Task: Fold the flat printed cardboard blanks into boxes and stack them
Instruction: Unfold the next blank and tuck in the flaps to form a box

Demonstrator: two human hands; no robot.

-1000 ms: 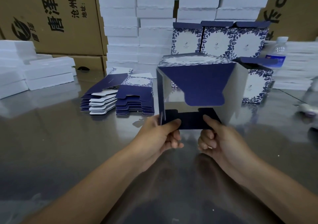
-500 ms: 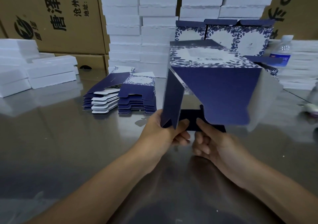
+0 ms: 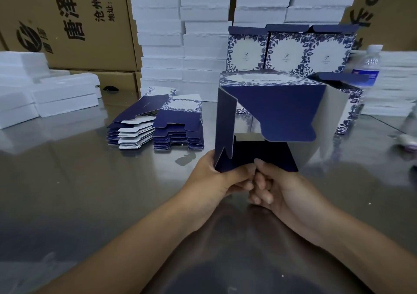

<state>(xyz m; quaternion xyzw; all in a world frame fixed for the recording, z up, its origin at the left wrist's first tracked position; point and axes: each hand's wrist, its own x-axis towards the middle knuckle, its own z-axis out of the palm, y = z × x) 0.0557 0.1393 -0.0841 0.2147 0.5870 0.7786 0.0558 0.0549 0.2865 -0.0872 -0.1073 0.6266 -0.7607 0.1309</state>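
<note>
On the steel table (image 3: 79,181), our left hand (image 3: 216,176) and right hand (image 3: 277,185) pinch the half-formed box (image 3: 270,108) by its bottom flap, open end facing us so we can tuck flaps.

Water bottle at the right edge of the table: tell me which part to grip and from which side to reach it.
Grip the water bottle around its upper body, between the cap and the blue label, coming from above or its right. It stands upright, and a folded box with an open dark flap sits in front of its lower half, so a low approach from the near side looks blocked.
</note>
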